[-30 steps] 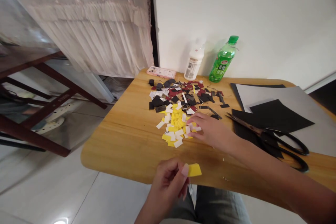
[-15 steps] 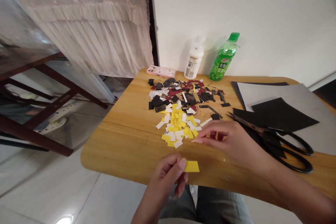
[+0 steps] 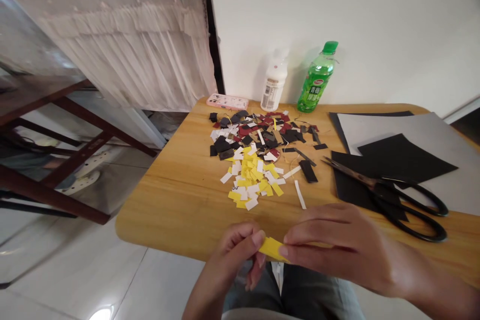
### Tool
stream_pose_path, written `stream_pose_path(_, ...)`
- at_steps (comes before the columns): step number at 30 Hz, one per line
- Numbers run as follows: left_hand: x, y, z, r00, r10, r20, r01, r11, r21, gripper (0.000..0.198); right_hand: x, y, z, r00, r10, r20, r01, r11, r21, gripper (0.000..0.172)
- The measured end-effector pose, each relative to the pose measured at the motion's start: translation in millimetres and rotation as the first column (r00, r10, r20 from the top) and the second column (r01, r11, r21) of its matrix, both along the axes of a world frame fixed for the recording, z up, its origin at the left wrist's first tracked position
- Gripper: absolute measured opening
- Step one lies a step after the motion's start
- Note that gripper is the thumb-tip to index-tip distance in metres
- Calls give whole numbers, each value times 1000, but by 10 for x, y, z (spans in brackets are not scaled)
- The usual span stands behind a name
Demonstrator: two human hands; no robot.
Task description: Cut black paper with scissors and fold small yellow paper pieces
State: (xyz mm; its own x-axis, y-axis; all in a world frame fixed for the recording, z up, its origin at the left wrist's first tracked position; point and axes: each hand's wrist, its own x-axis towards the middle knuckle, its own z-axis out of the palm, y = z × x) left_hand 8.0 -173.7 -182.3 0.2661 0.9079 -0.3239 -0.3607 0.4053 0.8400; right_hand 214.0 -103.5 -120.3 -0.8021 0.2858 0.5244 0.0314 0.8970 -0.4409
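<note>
Yellow strip (image 3: 273,249) spans the gap between our hands at 6 o'clock, just over the near edge of the wooden table (image 3: 168,200). Our left hand (image 3: 235,255) pinches one end, its thumb (image 3: 258,239) pressed on top and the other fingers curled beneath, partly hidden. Our right hand (image 3: 337,242) closes on the other end, fingers nearly shut, with a sliver of yellow showing between them. How far the strip runs inside that grip we cannot tell.

Risks are close at hand. Thin paper could crease or tear under an uneven pull, and a slipped pinch could drop it past the edge onto the tile floor (image 3: 161,285). At 12 o'clock lies a loose pile of yellow, white, black and red paper scraps (image 3: 249,160), with a black strip (image 3: 308,171) and a white strip (image 3: 300,194) just off it toward us. A careless sweep of the wrist could scatter them. At 3 o'clock, scissors (image 3: 397,200) rest on black paper (image 3: 393,165), their handles near our right forearm, where a nudge could shift them.
</note>
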Motion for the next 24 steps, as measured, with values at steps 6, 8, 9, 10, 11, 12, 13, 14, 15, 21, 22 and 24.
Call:
stream_pose_path(6, -55, -9, 56, 998, -63, -31, 61, 997, -38, 56, -31, -36, 55, 1000, 20, -3, -20, 999, 29, 27)
stream_pose_path(8, -67, -11, 44, 998, -53, -24, 52, 998, -37, 55, -43, -41, 57, 1000, 16, -21, -15, 999, 50, 26)
stream_pose_path(9, -71, -11, 36, 998, -53, -23, 52, 998, -34, 55, -47, -41, 58, 999, 16, -30, -15, 999, 50, 27)
stream_pose_path(10, -74, -10, 27, 998, -63, -22, 62, 998, -31, 55, -50, -41, 60, 999, 17, -35, -15, 999, 46, 29)
stream_pose_path(11, -76, -8, 19, 997, -76, -23, 76, 997, -26, 55, -52, -39, 66, 999, 22, -28, -21, 999, 29, 32)
stream_pose_path(12, -77, -5, 13, 996, -89, -27, 88, 996, -18, 56, -52, -36, 75, 999, 30, -12, -30, 999, 13, 34)
stream_pose_path(13, -77, -2, 9, 995, -98, -33, 98, 995, -10, 57, -51, -32, 89, 999, 42, 14, -42, 999, 3, 36)
stream_pose_path(14, -75, 1, 7, 994, -107, -38, 107, 994, -2, 57, -49, -28, 107, 998, 51, 37, -51, 999, -1, 37)
stream_pose_path(15, -73, 4, 9, 993, -109, -48, 109, 994, 4, 58, -45, -22, 129, 996, 60, 59, -61, 998, 4, 37)
stream_pose_path(21, -42, 13, 50, 983, -136, -124, 136, 991, -14, 59, -12, 19, 222, 982, 83, 172, -64, 992, -111, 15)
stream_pose_path(22, -35, 14, 59, 981, -142, -129, 140, 990, -19, 59, -8, 24, 214, 982, 76, 170, -47, 984, -171, 13)
stream_pose_path(24, -21, 16, 77, 980, -137, -144, 137, 990, -14, 59, -7, 32, 179, 987, 60, 150, -17, 962, -273, 13)
